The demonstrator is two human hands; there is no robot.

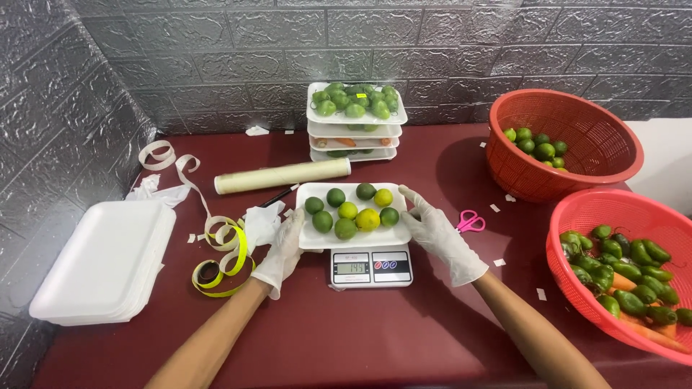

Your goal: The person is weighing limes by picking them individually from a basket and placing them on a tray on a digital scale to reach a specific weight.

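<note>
The table [375, 338] is dark red, and the wall [216, 50] behind it is grey with a brick pattern. Both the left hand [282, 248] and the right hand [438, 229] wear white gloves. The tray [353, 236] between them is white, holding limes [351, 211] that are green, a few yellow. The scale [371, 267] looks white with a grey display. The two baskets [605, 155] are red-orange, the scissors [470, 221] pink, and the tape [223, 263] yellow.
</note>
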